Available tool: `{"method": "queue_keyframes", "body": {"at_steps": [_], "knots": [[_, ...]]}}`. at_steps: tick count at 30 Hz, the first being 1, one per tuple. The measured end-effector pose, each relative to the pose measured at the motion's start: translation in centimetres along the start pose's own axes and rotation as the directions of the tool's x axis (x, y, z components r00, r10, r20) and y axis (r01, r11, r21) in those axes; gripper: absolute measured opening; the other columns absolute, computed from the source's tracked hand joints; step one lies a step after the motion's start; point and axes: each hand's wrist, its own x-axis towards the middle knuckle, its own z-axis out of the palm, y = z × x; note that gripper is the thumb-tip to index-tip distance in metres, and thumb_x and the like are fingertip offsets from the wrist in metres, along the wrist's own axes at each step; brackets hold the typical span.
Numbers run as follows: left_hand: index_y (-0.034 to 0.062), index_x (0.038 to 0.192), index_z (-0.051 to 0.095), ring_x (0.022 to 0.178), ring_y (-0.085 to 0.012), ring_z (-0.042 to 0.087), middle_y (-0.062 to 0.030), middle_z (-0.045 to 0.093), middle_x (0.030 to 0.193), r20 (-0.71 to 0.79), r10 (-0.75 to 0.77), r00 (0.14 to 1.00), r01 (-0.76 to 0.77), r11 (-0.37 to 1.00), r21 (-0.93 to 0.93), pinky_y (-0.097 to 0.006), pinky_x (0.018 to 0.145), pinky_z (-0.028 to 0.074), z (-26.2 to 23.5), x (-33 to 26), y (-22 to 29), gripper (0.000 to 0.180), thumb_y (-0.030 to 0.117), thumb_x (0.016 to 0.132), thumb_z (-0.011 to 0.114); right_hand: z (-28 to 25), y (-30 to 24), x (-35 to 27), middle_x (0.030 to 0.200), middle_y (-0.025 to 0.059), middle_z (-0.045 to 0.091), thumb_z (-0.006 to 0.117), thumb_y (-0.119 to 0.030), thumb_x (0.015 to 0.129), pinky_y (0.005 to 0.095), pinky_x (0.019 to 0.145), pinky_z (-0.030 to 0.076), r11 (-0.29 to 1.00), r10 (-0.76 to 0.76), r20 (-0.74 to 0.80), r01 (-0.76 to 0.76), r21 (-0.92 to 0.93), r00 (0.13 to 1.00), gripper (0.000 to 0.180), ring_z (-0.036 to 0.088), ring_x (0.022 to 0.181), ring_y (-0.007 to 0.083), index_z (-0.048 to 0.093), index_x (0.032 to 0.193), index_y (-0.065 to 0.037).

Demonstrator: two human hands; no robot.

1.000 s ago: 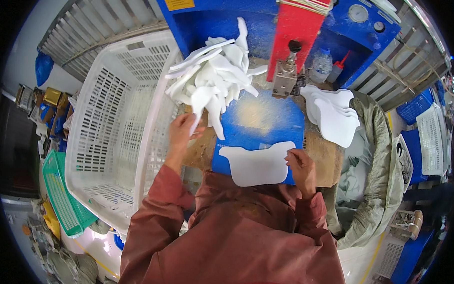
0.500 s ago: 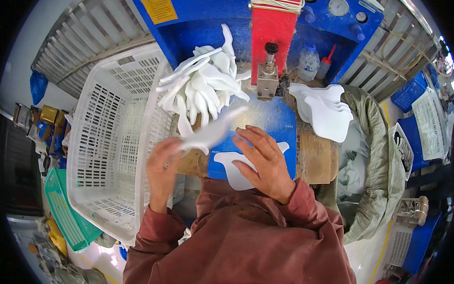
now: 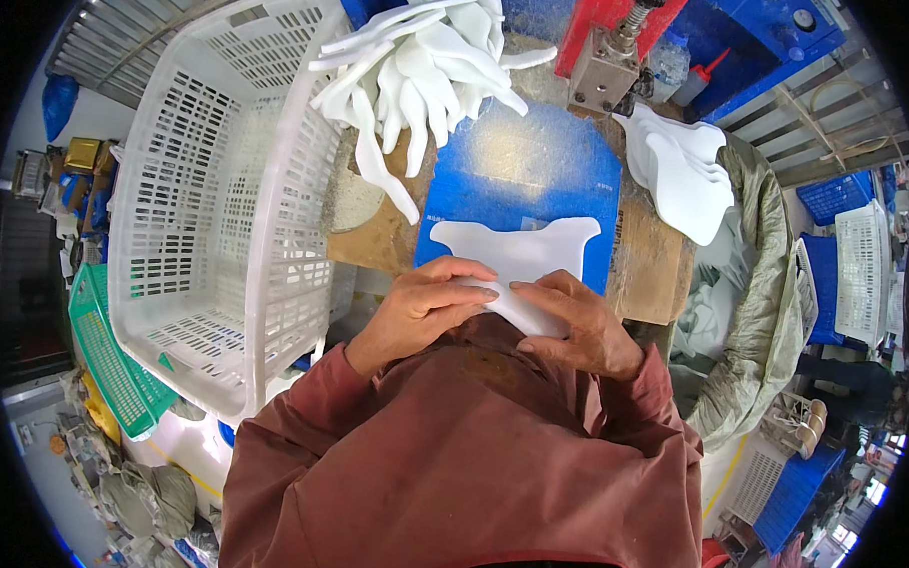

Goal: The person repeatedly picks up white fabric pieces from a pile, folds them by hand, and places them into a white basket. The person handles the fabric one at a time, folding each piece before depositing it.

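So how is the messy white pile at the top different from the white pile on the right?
The left pile of white cutouts is jumbled, its pieces fanning out and drooping over the bench edge; the right stack of white cutouts lies flat and neatly layered. The left pile sits beside the white basket, the right stack beside the grey-green sack. Both look like the same thin white material.

White slotted basket (image 3: 218,176) stood left of the bench; a heap of white cut pieces (image 3: 422,73) lay above; a second stack (image 3: 684,167) lay right; green crate (image 3: 111,362) sat lower left; grey sack (image 3: 764,295) hung right.
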Motion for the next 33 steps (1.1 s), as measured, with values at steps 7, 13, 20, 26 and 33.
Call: {"method": "queue_keyframes", "body": {"at_steps": [7, 13, 20, 26, 33], "knots": [[0.0036, 0.123, 0.072, 0.091, -0.0163, 0.070, -0.0128, 0.073, 0.109, -0.153, -0.432, 0.889, 0.431, 0.901, -0.041, -0.031, 0.080, 0.055, 0.3, -0.3, -3.0, 0.032, 0.017, 0.094, 0.076, 0.2, 0.9, 1.0, 0.109, 0.0113, 0.059, 0.086, -0.024, 0.079, 0.0407, 0.078, 0.055, 0.871, -0.173, -0.059, 0.125, -0.474, 0.983, 0.064, 0.064, 0.092, 0.0314, 0.065, 0.139, -0.018], [0.0052, 0.120, 0.075, 0.084, -0.0108, 0.067, -0.0062, 0.076, 0.094, -0.310, -0.535, 0.786, 0.519, 0.843, -0.139, -0.026, 0.077, 0.054, -0.4, -0.9, -6.2, 0.029, 0.016, 0.094, 0.077, 1.4, 1.9, 3.8, 0.106, 0.0082, 0.055, 0.087, -0.025, 0.073, 0.0411, 0.076, 0.054, 0.731, -0.265, -0.040, 0.174, -0.660, 0.963, 0.069, 0.064, 0.090, 0.0290, 0.063, 0.137, -0.021], [0.0058, 0.114, 0.077, 0.087, -0.0174, 0.070, -0.0066, 0.072, 0.102, -0.468, -0.343, 0.814, 0.439, 0.892, 0.110, -0.030, 0.075, 0.056, -0.6, 0.1, -9.5, 0.024, 0.012, 0.091, 0.078, 2.2, 4.1, 7.0, 0.106, 0.0090, 0.055, 0.086, -0.026, 0.076, 0.0414, 0.077, 0.054, 0.686, -0.232, -0.031, 0.140, -0.714, 0.972, 0.065, 0.064, 0.090, 0.0292, 0.063, 0.137, -0.019], [0.0054, 0.106, 0.079, 0.087, -0.0282, 0.070, -0.0106, 0.070, 0.102, -0.496, -0.136, 0.858, 0.351, 0.859, 0.372, -0.036, 0.077, 0.057, -0.1, 0.9, -10.7, 0.021, 0.011, 0.086, 0.080, 2.0, 4.8, 7.5, 0.104, 0.0101, 0.053, 0.082, -0.026, 0.082, 0.0426, 0.078, 0.052, 0.705, -0.211, -0.015, 0.142, -0.695, 0.977, 0.058, 0.062, 0.093, 0.0293, 0.063, 0.135, -0.015], [0.0049, 0.105, 0.078, 0.089, -0.0295, 0.070, -0.0103, 0.069, 0.099, -0.482, -0.119, 0.868, 0.357, 0.825, 0.439, -0.038, 0.079, 0.057, -0.2, 1.7, -11.0, 0.020, 0.012, 0.085, 0.080, 2.3, 5.6, 8.2, 0.106, 0.0102, 0.054, 0.083, -0.027, 0.082, 0.0429, 0.080, 0.052, 0.722, -0.173, -0.011, 0.119, -0.682, 0.985, 0.057, 0.062, 0.095, 0.0297, 0.063, 0.134, -0.014]]}}
